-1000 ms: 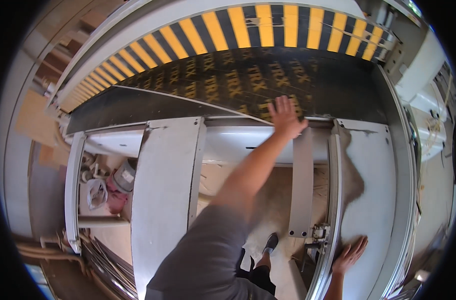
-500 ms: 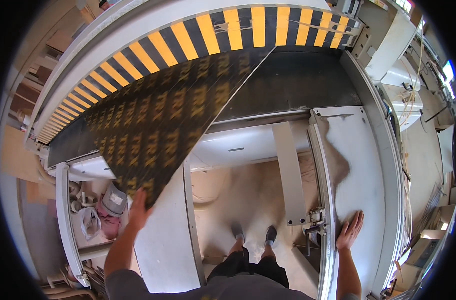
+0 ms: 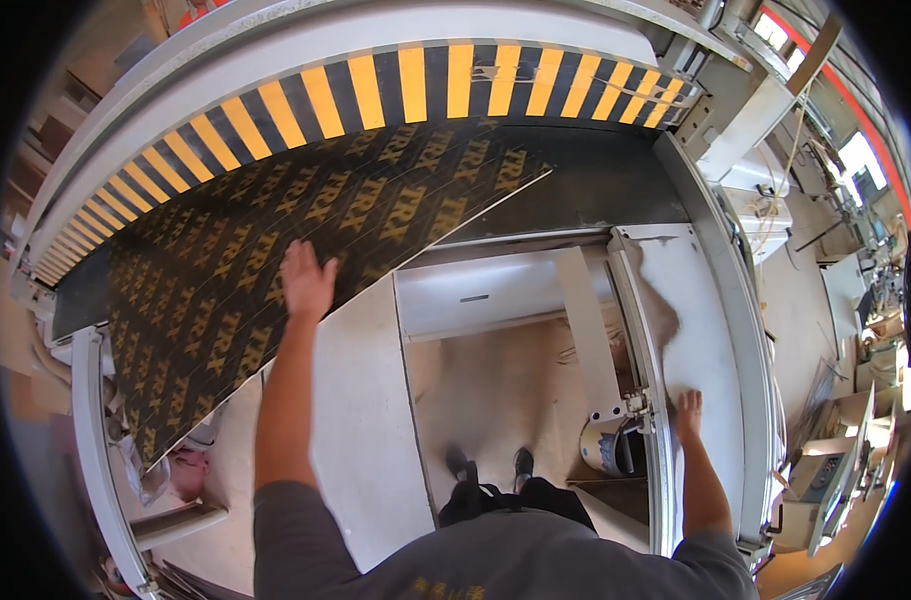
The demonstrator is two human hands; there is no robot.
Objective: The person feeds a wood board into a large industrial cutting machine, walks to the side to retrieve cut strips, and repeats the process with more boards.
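Note:
A dark film-faced panel [image 3: 210, 270] with yellow printing lies slanted across the machine bed at the left, its pale near edge running from lower left to upper right. Its far side reaches the striped beam. My left hand [image 3: 308, 282] rests palm down near the middle of this edge, fingers stretched and thumb apart, gripping nothing. Over on the right side table [image 3: 700, 330], my right hand [image 3: 688, 412] is laid on the pale surface with fingers extended, holding nothing.
A yellow-and-black striped beam [image 3: 410, 88] spans the far side above the dark bed [image 3: 595, 175]. A pale support table [image 3: 360, 430] stands left of the open gap where my feet are. A white bucket [image 3: 603, 447] sits beneath the right table's rail.
The panel has turned, its near corner swinging to the left and its right end coming away from the striped beam. My left hand has moved from that corner farther up onto the panel.

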